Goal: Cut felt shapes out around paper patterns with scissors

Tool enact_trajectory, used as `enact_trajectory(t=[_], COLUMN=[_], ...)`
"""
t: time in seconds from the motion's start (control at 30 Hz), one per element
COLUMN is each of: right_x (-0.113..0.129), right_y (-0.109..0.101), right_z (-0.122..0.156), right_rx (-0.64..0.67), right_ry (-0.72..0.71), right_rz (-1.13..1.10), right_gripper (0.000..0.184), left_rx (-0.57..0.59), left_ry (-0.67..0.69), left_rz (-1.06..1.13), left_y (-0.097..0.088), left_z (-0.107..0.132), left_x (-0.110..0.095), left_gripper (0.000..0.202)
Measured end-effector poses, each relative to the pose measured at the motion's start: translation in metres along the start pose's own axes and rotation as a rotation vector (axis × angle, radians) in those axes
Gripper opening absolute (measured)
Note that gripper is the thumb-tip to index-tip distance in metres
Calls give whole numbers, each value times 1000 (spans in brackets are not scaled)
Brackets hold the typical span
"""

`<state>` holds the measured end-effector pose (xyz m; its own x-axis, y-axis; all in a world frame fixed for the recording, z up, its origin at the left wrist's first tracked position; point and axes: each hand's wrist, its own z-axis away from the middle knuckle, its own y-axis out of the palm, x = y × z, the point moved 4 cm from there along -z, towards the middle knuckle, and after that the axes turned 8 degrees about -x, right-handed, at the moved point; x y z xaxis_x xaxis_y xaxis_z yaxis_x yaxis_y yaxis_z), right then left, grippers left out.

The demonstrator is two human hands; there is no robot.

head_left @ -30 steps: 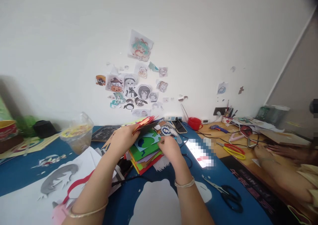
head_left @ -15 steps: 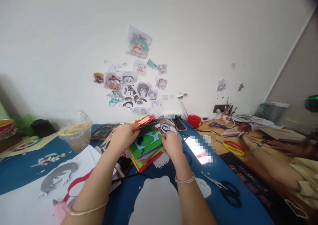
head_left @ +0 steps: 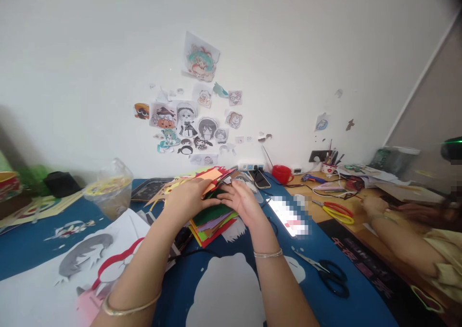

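Note:
A messy stack of coloured paper [head_left: 212, 231] lies on the blue mat, with green, purple, orange and red edges showing. My left hand [head_left: 186, 197] grips the raised upper sheets, an orange piece [head_left: 212, 175] and red ones among them, with its thumb stretched to the right. Close to that thumb is my right hand [head_left: 240, 199], fingers extended and apart over the stack's right side. Whether its fingertips touch paper, I cannot tell. In front of the stack sits a large white paper cut-out [head_left: 225, 291]. Black-handled scissors [head_left: 327, 269] rest to the right.
A lit phone [head_left: 287, 216] lies right of the stack, a dark phone [head_left: 259, 178] and red mug [head_left: 282, 174] behind. At left stand a plastic cup [head_left: 110, 197] and a printed sheet [head_left: 32, 279]. Another person's arm [head_left: 393, 235] reaches in at right near yellow-red scissors [head_left: 335, 211].
My right hand has moved left toward my left hand, and its fingers have opened out. The green sheet with cut-out shapes no longer shows. The other person's hand has shifted slightly.

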<state>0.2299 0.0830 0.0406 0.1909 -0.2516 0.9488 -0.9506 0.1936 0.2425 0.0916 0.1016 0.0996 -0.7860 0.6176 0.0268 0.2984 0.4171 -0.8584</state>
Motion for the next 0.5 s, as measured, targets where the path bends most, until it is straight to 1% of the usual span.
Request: enact_trajectory(t=[0.03, 0.13, 0.2, 0.3, 0.33, 0.4, 0.5], right_x=[1, 0, -4, -11, -14, -18, -20], right_y=[0, -8, -20, -37, -40, -43, -45], right_z=[0, -2, -5, -8, -9, -10, -10], right_rx=[-1, -40, -110, -206, -214, -212, -231], right_ry=[-7, -18, -21, -5, 9, 39, 58], right_rz=[14, 152, 311, 574, 646, 762, 874], right_gripper=[34, 30, 24, 7, 9, 20, 29], left_rx=[-6, -36, -55, -83, -90, -95, -104], left_ry=[5, -34, -62, -107, -123, -145, -160], left_rz=[-12, -48, -53, -54, -53, -47, -29], left_y=[1, 5, 6, 1, -1, -5, -8], left_z=[0, -1, -2, -3, -2, -2, -1], left_x=[-1, 1, 3, 5, 6, 8, 11], left_gripper=[45, 34, 36, 39, 39, 40, 40])
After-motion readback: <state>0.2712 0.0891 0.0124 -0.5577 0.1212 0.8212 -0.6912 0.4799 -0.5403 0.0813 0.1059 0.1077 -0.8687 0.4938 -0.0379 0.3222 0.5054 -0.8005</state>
